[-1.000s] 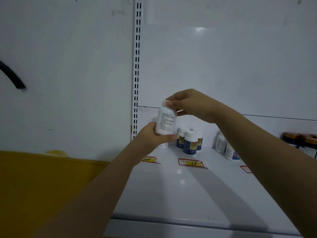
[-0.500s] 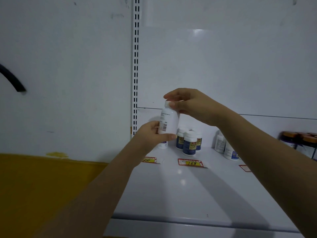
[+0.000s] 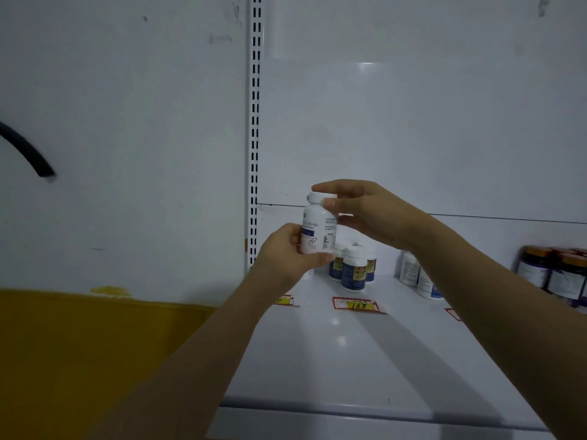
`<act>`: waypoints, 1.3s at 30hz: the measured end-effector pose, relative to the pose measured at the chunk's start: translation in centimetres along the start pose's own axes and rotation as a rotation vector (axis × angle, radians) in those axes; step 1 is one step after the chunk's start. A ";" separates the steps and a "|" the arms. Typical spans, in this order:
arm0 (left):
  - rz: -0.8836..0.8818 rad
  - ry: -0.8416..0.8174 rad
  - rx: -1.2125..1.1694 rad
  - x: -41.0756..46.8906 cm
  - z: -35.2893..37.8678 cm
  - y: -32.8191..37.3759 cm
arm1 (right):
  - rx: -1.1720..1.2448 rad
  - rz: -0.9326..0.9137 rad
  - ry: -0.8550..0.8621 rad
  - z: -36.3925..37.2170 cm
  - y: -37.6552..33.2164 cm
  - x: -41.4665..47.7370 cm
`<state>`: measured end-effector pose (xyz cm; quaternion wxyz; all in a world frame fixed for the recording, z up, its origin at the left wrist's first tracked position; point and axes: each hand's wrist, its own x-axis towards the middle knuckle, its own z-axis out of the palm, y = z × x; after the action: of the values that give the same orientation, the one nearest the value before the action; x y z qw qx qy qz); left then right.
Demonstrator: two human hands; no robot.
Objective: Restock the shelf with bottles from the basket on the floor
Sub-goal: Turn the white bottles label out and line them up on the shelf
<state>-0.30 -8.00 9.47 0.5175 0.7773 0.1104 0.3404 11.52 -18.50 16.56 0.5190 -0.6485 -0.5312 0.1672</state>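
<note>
I hold a white bottle upright in the air above the back left of the white shelf. My left hand grips its lower body from the left, thumb across the front. My right hand pinches its white cap from the right with thumb and fingers. The bottle's label, with a blue band and small print, faces me. The basket is out of view.
Blue-labelled white-capped bottles stand behind the held one. Two white bottles stand further right, dark jars with orange lids at the right edge. Price tags lie on the shelf. A slotted upright runs up at left.
The bottle has been turned about its axis between my hands, so the blue-banded front label now shows instead of the text side. Both hands stayed in place.
</note>
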 end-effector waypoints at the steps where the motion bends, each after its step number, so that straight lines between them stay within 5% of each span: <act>1: 0.006 0.043 0.025 0.0 0.3 -0.1 | -0.025 -0.006 -0.005 0.2 0.0 -0.1; 5: 0.030 0.148 0.062 0.0 1.0 -0.1 | -0.120 -0.049 0.085 0.7 -0.5 -0.2; 10: 0.011 -0.017 0.049 -0.2 0.6 -0.1 | -0.054 -0.013 0.098 0.2 -0.2 -0.4; 20: 0.012 -0.027 0.018 0.1 1.0 -0.4 | -0.113 0.031 0.071 0.4 0.0 -0.9; 32: 0.399 0.163 -0.033 1.1 0.6 0.3 | -0.502 -0.645 0.430 4.0 1.7 -4.2; 39: 0.380 0.091 -0.016 1.4 0.1 0.9 | -0.484 -0.643 0.424 3.2 1.6 -3.8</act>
<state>0.60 -7.72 10.85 0.4448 0.7637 -0.0177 0.4675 8.42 -20.04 12.58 0.4755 -0.5730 -0.6113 -0.2680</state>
